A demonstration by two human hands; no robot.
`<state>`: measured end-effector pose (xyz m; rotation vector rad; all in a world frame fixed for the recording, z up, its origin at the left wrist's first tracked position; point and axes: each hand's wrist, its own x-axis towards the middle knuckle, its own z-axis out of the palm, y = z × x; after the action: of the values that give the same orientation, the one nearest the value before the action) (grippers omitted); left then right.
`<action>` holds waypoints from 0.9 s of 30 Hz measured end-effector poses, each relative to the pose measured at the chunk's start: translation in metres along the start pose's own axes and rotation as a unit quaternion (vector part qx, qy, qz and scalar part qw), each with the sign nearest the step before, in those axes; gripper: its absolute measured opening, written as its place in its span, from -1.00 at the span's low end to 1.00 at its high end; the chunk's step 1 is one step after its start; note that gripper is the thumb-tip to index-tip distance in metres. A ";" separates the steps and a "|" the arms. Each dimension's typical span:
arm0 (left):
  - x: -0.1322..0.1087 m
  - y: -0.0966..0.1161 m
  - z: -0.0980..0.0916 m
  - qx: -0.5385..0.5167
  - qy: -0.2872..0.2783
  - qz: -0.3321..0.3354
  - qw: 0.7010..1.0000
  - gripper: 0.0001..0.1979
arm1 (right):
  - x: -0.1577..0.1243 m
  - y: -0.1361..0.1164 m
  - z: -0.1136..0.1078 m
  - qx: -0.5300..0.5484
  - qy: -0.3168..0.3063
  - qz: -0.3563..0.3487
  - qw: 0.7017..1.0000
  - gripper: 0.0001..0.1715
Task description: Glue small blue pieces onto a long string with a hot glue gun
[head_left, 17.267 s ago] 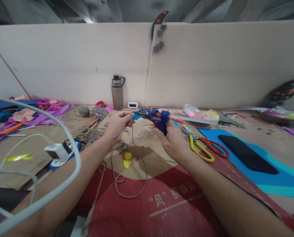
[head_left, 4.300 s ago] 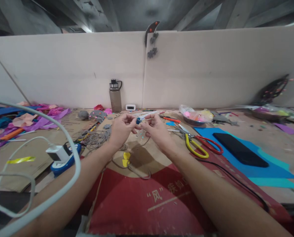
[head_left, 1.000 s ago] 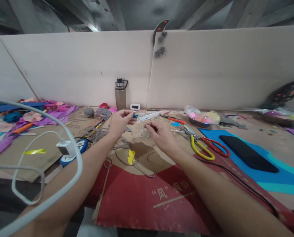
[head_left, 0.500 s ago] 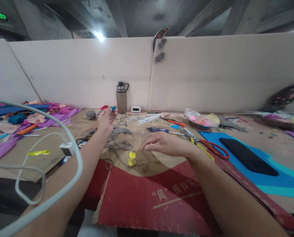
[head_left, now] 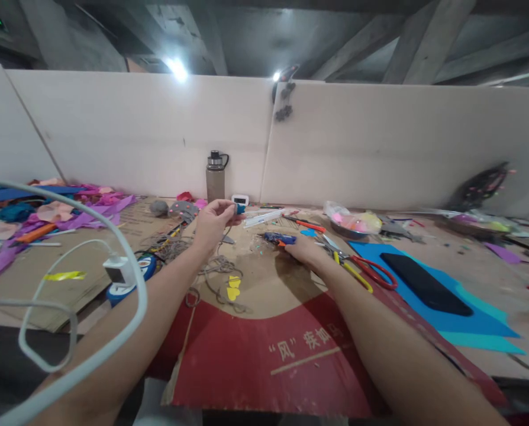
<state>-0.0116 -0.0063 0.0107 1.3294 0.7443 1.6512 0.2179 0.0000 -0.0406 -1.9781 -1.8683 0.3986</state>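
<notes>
My left hand (head_left: 213,220) is raised over the cardboard and pinches a small blue piece (head_left: 240,208) between thumb and fingertips, with grey cord (head_left: 218,269) trailing down from it onto the table. My right hand (head_left: 303,251) reaches forward and closes on the blue glue gun (head_left: 278,238), which lies flat with its nozzle pointing left. Two small yellow cut-outs (head_left: 233,287) lie on the cardboard below my left hand, beside loops of the cord.
Yellow- and red-handled scissors (head_left: 357,269) lie right of the glue gun, beside a black slab (head_left: 425,284) on blue foam sheets (head_left: 477,310). A water bottle (head_left: 214,176) stands at the back wall. A white charger and cables (head_left: 116,269) sit left; purple scraps (head_left: 69,210) lie far left.
My right hand moved forward from hovering over the cardboard to the glue gun and closed on it. My left hand came back right and nearer, still pinching the blue piece.
</notes>
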 end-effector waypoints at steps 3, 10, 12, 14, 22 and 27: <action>-0.001 0.002 0.002 -0.016 0.001 -0.011 1.000 -0.71 | 0.001 -0.004 -0.003 0.081 0.016 0.041 0.996 -0.85; 0.002 0.003 -0.003 -0.069 0.015 -0.049 0.996 -0.73 | -0.024 -0.034 -0.025 0.471 0.130 -0.081 0.868 -0.69; 0.004 0.002 -0.006 -0.072 0.028 -0.066 0.995 -0.73 | -0.035 -0.043 -0.030 0.503 0.119 -0.155 0.842 -0.64; 0.006 0.000 -0.008 -0.074 0.038 -0.079 0.993 -0.75 | -0.045 -0.050 -0.032 0.497 0.101 -0.212 0.836 -0.60; 0.005 -0.002 -0.005 -0.066 0.048 -0.077 0.994 -0.75 | -0.060 -0.056 -0.025 0.310 0.159 -0.293 0.890 -0.67; 0.000 0.003 0.000 -0.075 0.048 -0.072 0.993 -0.76 | -0.065 -0.059 -0.026 0.277 0.179 -0.317 0.889 -0.72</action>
<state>-0.0119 -0.0074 0.0135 1.0723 0.7399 1.6307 0.1730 -0.0644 0.0061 -0.9251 -1.7689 0.2941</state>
